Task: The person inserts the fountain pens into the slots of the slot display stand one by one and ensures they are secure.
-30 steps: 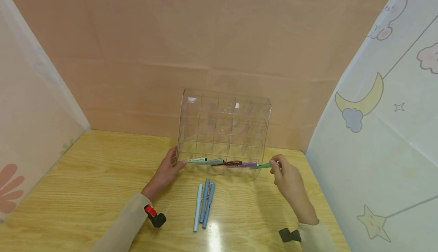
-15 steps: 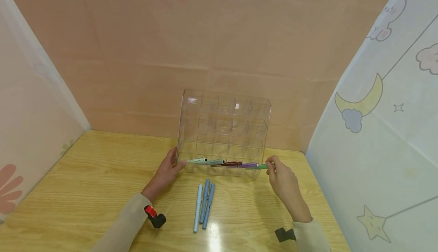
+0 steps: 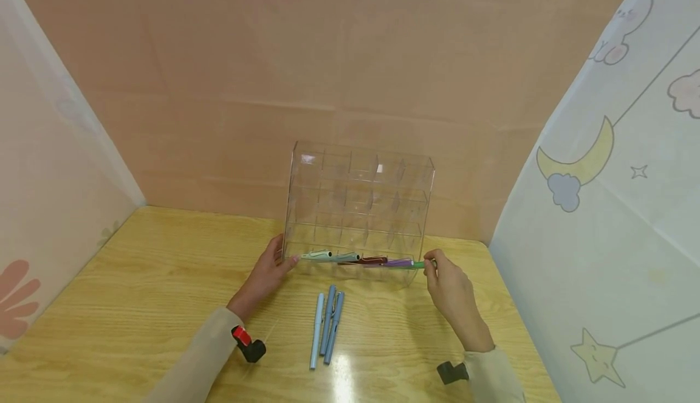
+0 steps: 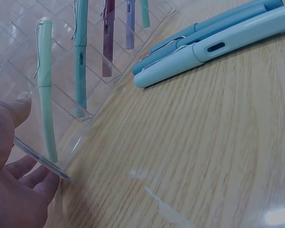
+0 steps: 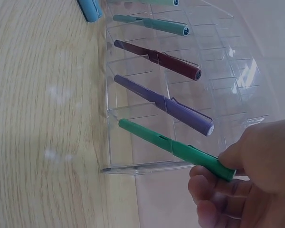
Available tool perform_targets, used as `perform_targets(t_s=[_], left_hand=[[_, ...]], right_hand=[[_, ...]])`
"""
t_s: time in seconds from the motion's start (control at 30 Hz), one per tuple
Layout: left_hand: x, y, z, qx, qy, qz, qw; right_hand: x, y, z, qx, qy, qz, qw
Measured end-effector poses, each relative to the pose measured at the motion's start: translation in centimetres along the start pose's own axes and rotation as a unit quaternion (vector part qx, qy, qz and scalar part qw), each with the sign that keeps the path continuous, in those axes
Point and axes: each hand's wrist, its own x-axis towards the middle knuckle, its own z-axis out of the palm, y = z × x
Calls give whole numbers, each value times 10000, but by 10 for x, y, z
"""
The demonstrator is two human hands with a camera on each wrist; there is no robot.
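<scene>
- Left hand (image 3: 268, 275) grips the clear plastic rack (image 3: 358, 214).
- Right hand (image 3: 452, 296) pinches a smooth green pen (image 5: 180, 151), partly inside that rack.
- Between the hands, three slim blue pens (image 3: 327, 321) lie on grained wood (image 3: 388, 342).

A rack (image 3: 358, 179) stands near the far edge of the desk (image 3: 191, 269), right of that edge's middle, before a back cloth (image 3: 350, 75). Five pens (image 3: 373, 260) sit side by side in its lowest row. The left grip (image 3: 269, 270) is at the rack's lower left side; the right grip (image 3: 454, 287), at its lower right, is around the end of the rightmost pen (image 5: 175, 148). Three loose pens (image 3: 327, 321) lie together between rack and near edge.
</scene>
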Motion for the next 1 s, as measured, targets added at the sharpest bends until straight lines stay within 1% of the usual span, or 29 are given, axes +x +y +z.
perform_targets(t_s=[0.2, 0.37, 0.5, 0.67, 1.0], left_hand=[[1, 0, 0, 27, -7, -24, 10000], [1, 0, -1, 5, -10, -70, 10000], [0, 0, -1, 38, -30, -34, 10000], [0, 1, -1, 11, -26, -24, 10000], [0, -1, -1, 43, -1, 0, 10000]], right_hand=[[2, 2, 3, 61, -57, 146, 9999], [1, 2, 5, 149, -51, 166, 9997], [-2, 0, 6, 244, 29, 171, 9996], [-4, 1, 6, 262, 181, 43, 9995], [-5, 7, 7, 464, 79, -148, 9988]])
